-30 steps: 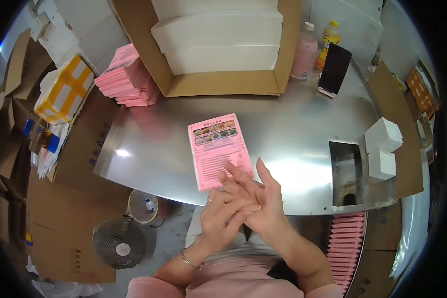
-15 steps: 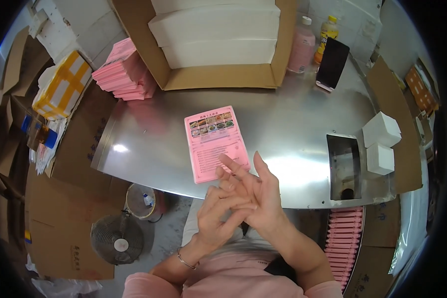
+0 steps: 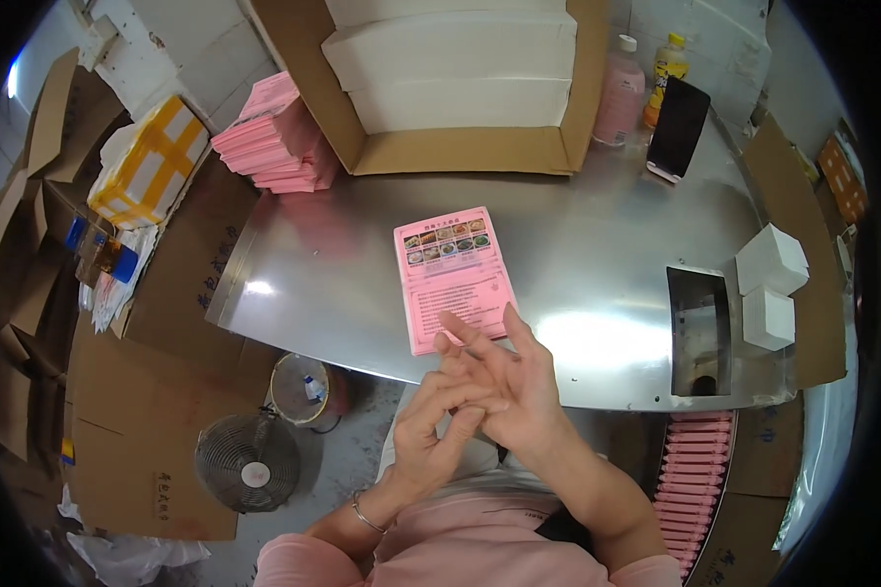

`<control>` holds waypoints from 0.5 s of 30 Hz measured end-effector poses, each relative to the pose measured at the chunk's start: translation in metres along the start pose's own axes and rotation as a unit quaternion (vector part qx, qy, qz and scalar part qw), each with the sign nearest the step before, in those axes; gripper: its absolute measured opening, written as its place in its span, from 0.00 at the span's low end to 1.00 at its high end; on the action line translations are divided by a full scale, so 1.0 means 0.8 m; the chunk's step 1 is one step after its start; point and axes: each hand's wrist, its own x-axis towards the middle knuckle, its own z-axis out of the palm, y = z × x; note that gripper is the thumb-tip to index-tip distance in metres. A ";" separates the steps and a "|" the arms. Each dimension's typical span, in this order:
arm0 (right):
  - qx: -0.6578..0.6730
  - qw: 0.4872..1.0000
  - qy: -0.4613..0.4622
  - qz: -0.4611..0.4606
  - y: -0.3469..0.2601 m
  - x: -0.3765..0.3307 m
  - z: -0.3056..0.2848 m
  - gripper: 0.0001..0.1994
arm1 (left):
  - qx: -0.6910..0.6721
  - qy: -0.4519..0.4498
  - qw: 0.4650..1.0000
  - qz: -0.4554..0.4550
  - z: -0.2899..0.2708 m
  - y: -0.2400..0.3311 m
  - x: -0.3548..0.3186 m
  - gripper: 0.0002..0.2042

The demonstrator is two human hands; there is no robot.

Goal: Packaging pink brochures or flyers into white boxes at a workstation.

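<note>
My left hand (image 3: 429,423), a bracelet at its wrist, is closed against my right hand (image 3: 525,389), its thumb and fingers pressed on the palm near the base of the fingers. My right hand is open, with thumb and fingers apart, and no object shows in it. Both hands are above the near edge of the metal table (image 3: 333,284). Just beyond my fingertips lies a neat stack of pink printed leaflets (image 3: 450,274) with rows of small food pictures; its lower right corner is partly covered by my right hand.
A taller pile of pink leaflets (image 3: 282,137) stands at the back left beside an open cardboard box (image 3: 460,155) with white contents. Back right are a pink bottle (image 3: 620,98), a yellow-capped bottle (image 3: 668,73) and a leaning phone (image 3: 677,127). White boxes (image 3: 768,318) sit right. A fan (image 3: 250,465) stands below left.
The view has shifted slightly, so the table and its things appear farther right. My hands stay pressed together in nearly the same pose.
</note>
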 end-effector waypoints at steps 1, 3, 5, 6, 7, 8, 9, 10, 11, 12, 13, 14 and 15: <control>-0.009 1.000 0.018 -0.001 0.002 0.000 0.001 0.34 | 0.000 0.001 1.000 -0.001 -0.001 0.001 -0.001 0.08; -0.023 1.000 0.008 -0.005 0.004 0.002 -0.001 0.34 | -0.012 0.004 1.000 -0.013 -0.002 0.002 -0.003 0.09; -0.038 0.999 -0.003 -0.007 0.005 0.003 -0.002 0.34 | -0.024 0.014 1.000 0.007 -0.001 0.001 -0.001 0.10; -0.042 0.999 -0.028 -0.008 0.005 0.002 -0.004 0.35 | -0.036 0.022 0.999 0.026 -0.001 0.000 -0.001 0.11; -0.045 0.998 -0.052 -0.011 0.005 0.002 -0.004 0.35 | -0.036 0.023 0.999 0.026 -0.002 -0.001 -0.001 0.11; -0.045 0.998 -0.052 -0.009 0.007 0.002 -0.002 0.35 | -0.041 0.021 0.999 0.028 -0.003 -0.001 -0.002 0.11; -0.055 0.998 -0.029 -0.015 0.009 0.002 0.002 0.35 | -0.046 0.019 0.998 0.031 -0.003 -0.002 -0.002 0.12; -0.065 0.998 -0.006 -0.020 0.012 0.001 0.005 0.35 | -0.045 0.021 0.998 0.030 -0.005 -0.001 -0.004 0.12; -0.065 0.998 -0.006 -0.017 0.012 0.002 0.004 0.35 | -0.060 0.017 0.998 0.016 -0.007 0.000 -0.005 0.11; -0.069 0.997 -0.006 -0.016 0.013 0.003 0.002 0.35 | -0.075 0.014 0.997 0.003 -0.008 0.000 -0.007 0.10; -0.073 0.997 -0.006 -0.014 0.013 0.004 0.001 0.35 | -0.074 0.016 0.997 0.002 -0.009 0.001 -0.008 0.10; -0.073 0.997 -0.006 -0.012 0.013 0.004 0.001 0.35 | -0.093 0.019 0.995 -0.012 -0.009 0.002 -0.009 0.09; -0.072 0.997 -0.006 -0.011 0.014 0.004 0.001 0.35 | -0.111 0.021 0.993 -0.026 -0.009 0.003 -0.010 0.08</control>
